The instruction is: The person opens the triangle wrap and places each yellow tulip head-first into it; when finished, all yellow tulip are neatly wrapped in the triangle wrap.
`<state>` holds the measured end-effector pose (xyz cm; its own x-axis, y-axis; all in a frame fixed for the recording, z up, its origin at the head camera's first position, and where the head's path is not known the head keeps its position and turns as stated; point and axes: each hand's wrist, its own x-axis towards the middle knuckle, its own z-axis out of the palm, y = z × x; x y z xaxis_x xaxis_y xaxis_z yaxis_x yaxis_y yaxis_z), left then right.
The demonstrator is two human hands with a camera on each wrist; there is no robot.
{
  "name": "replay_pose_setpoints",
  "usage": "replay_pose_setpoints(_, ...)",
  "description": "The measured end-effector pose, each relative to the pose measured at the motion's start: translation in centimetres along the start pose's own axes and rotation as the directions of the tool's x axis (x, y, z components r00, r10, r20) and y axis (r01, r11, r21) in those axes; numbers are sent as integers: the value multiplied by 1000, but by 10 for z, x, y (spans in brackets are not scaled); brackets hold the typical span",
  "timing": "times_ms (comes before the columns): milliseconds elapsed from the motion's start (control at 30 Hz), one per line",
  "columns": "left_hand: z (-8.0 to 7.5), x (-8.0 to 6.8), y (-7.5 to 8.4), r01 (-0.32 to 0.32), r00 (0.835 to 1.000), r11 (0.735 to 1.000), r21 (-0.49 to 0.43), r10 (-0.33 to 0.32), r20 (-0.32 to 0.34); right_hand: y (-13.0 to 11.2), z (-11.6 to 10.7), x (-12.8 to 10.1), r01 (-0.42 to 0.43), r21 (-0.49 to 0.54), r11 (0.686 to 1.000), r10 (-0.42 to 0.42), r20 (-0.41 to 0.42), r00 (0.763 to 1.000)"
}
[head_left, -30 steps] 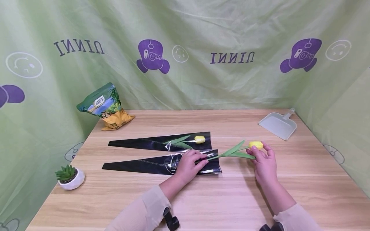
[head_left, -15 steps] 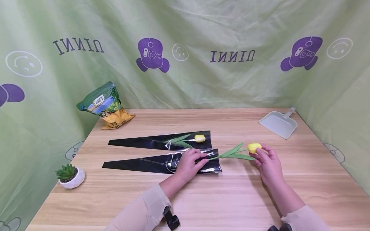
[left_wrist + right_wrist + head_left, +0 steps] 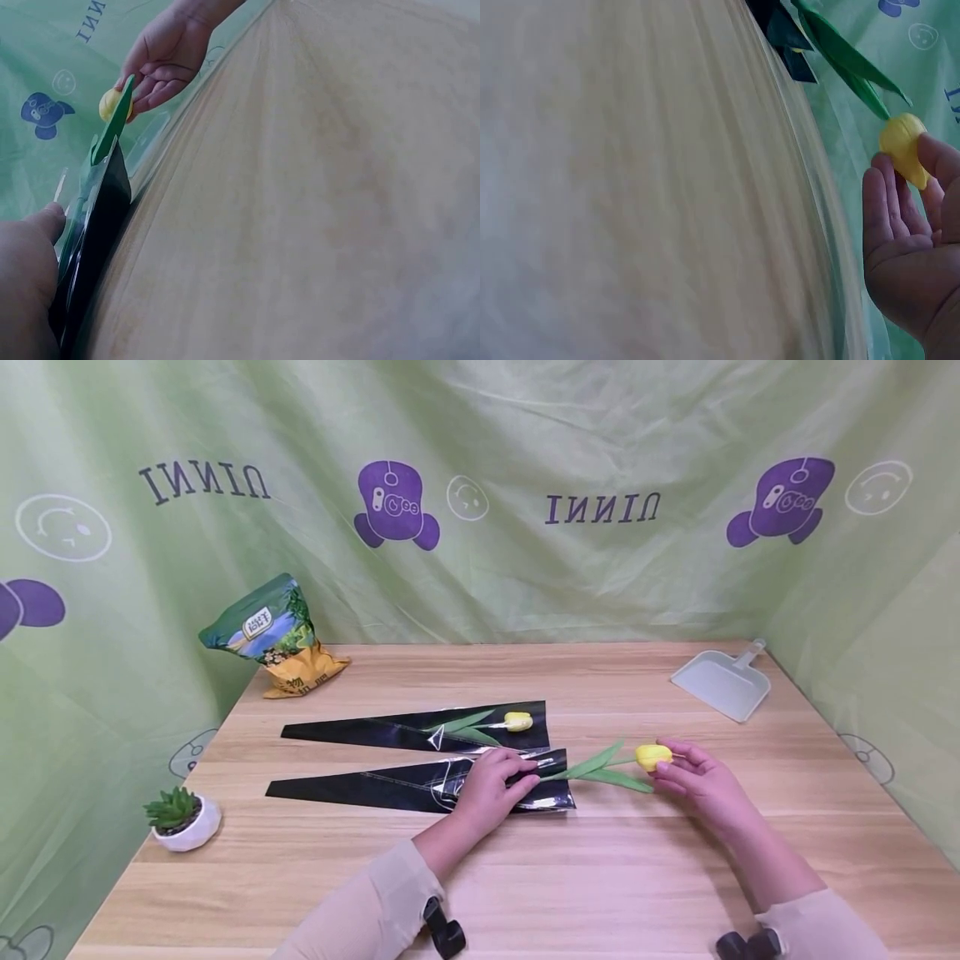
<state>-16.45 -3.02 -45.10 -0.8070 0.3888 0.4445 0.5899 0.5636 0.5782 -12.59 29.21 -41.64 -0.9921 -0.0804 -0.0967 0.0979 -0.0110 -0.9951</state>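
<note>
A yellow tulip (image 3: 652, 755) with green leaves (image 3: 596, 766) lies with its stem in the mouth of the near black sleeve (image 3: 360, 789). My right hand (image 3: 686, 772) pinches the bud at its fingertips; the right wrist view shows the bud (image 3: 902, 146) between the digits. My left hand (image 3: 495, 781) rests on the sleeve's wide end with its fingers curled on the mouth, and its thumb (image 3: 45, 219) shows beside the sleeve (image 3: 105, 217). A second black sleeve (image 3: 375, 732) lies behind with another yellow tulip (image 3: 517, 721) inside.
On the wooden table (image 3: 600, 877), a snack bag (image 3: 277, 635) stands at the back left. A pale dustpan (image 3: 722, 682) lies at the back right, a small potted succulent (image 3: 180, 818) at the front left. Green cloth walls close in three sides.
My right hand has dropped lower and shifted the tulip bud a little left and toward me. The left hand has stayed on the sleeve.
</note>
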Motion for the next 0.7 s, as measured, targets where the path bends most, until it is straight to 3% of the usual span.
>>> replay_pose_setpoints(67,0,0,0,0,1000,1000,2,0,4,-2,-4,1,-20,-132,991,21,4,1000)
replay_pose_setpoints(167,0,-1,0,-8,1000,1000,5,8,3,-5,-8,3,-33,-329,944,36,3,999)
replay_pose_setpoints(233,0,-1,0,-16,1000,1000,4,16,-3,-6,-9,4,-24,-401,916,35,20,999)
replay_pose_setpoints(700,-1,-1,1,-71,997,994,79,71,6,1,5,22,9,-442,897,63,146,987)
